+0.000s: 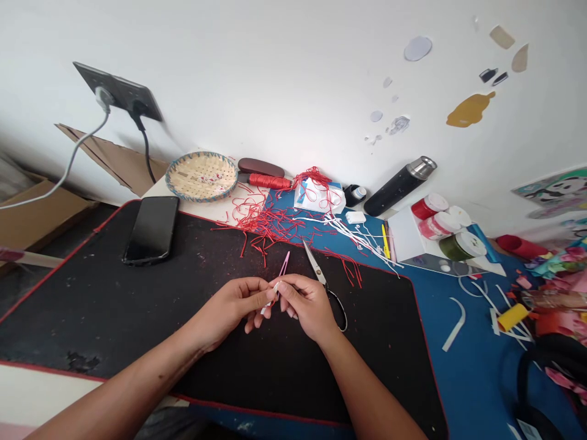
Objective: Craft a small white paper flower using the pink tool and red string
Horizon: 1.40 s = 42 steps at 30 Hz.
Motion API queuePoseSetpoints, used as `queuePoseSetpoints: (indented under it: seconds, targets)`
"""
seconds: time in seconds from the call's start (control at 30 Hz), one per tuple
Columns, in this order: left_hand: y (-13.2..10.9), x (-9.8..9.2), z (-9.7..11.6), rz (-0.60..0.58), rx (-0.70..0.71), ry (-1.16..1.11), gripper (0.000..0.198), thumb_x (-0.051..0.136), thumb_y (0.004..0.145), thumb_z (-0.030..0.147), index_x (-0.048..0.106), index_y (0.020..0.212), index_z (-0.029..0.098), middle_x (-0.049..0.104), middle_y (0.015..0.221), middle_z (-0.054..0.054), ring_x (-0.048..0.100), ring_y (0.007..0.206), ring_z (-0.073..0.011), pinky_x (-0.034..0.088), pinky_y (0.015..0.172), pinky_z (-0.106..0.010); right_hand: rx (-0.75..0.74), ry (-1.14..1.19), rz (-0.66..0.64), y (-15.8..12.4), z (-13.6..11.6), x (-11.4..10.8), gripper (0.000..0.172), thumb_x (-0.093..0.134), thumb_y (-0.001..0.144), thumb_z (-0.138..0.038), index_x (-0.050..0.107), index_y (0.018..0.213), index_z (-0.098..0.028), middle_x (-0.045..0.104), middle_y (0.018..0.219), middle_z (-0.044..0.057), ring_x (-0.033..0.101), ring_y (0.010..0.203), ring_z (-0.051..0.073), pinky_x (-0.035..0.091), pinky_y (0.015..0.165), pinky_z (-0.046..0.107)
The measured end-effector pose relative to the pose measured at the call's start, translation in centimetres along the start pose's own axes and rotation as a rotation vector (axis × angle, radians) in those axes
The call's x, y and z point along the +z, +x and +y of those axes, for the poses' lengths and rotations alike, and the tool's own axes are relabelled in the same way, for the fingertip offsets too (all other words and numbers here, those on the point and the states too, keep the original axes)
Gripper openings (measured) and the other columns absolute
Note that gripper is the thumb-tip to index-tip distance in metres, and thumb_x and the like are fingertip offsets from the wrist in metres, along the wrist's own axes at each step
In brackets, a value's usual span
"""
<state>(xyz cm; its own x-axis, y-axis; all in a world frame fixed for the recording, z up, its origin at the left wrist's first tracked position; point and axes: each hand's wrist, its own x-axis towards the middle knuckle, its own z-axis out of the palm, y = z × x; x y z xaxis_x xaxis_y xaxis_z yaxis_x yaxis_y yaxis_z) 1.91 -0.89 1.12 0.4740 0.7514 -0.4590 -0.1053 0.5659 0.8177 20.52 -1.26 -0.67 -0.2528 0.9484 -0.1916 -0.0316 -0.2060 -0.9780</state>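
Over the black mat (220,366), my left hand (245,302) and my right hand (305,302) meet fingertip to fingertip. Between their thumbs and forefingers they pinch a small white cord piece (276,286), with a trace of red just below it. Pink tweezers (285,263) poke up beyond the fingers; their lower part is hidden, and which hand carries them is unclear. Open-bladed or not, the scissors (317,266) lie just right of my right hand, one handle loop partly behind it. Loose red cord pieces (263,223) are scattered past the hands.
A black phone (152,229) lies on the mat's left. Along the wall stand a woven basket (202,177), a red thread spool (270,181), a black flask (398,186) and paint jars (431,206). White cords (351,232) lie behind the scissors; headphones (527,379) sit at right.
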Motion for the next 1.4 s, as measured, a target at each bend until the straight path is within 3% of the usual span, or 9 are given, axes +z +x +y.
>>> queuePoseSetpoints:
  seconds: [0.37, 0.57, 1.17, 1.4]
  targets:
    - [-0.08, 0.02, 0.46, 0.078, 0.122, 0.23, 0.049, 0.075, 0.082, 0.065, 0.068, 0.077, 0.017, 0.062, 0.069, 0.001, 0.052, 0.054, -0.011, 0.039, 0.046, -0.021, -0.002, 0.05, -0.02, -0.05, -0.1, -0.06, 0.039, 0.071, 0.092, -0.054, 0.077, 0.104, -0.017, 0.06, 0.061, -0.003, 0.044, 0.045, 0.008, 0.032, 0.043, 0.021]
    - [-0.36, 0.0, 0.19, 0.085, 0.132, 0.323, 0.046, 0.07, 0.086, 0.062, 0.068, 0.081, 0.017, 0.062, 0.07, 0.001, 0.052, 0.055, -0.0113, 0.04, 0.047, -0.021, -0.004, 0.047, -0.007, 0.02, -0.02, -0.04, 0.041, 0.07, 0.092, -0.056, 0.077, 0.097, -0.016, 0.058, 0.059, -0.003, 0.044, 0.044, 0.007, 0.031, 0.042, 0.02]
    - [-0.3, -0.56, 0.46, 0.011, 0.015, 0.095, 0.049, 0.084, 0.075, 0.061, 0.069, 0.077, 0.015, 0.061, 0.064, 0.002, 0.052, 0.053, -0.0095, 0.037, 0.043, -0.019, -0.004, 0.137, 0.022, 0.05, 0.58, -0.66, 0.04, 0.069, 0.095, -0.054, 0.079, 0.097, -0.016, 0.056, 0.056, -0.004, 0.043, 0.042, 0.007, 0.03, 0.04, 0.019]
    - [-0.34, -0.53, 0.56, -0.004, -0.008, 0.063, 0.048, 0.086, 0.074, 0.06, 0.07, 0.076, 0.015, 0.061, 0.062, 0.001, 0.051, 0.051, -0.0096, 0.036, 0.042, -0.019, 0.026, 0.077, -0.026, -0.06, 0.21, -0.48, 0.04, 0.074, 0.09, -0.056, 0.076, 0.096, -0.016, 0.059, 0.058, -0.003, 0.045, 0.044, 0.007, 0.032, 0.041, 0.019]
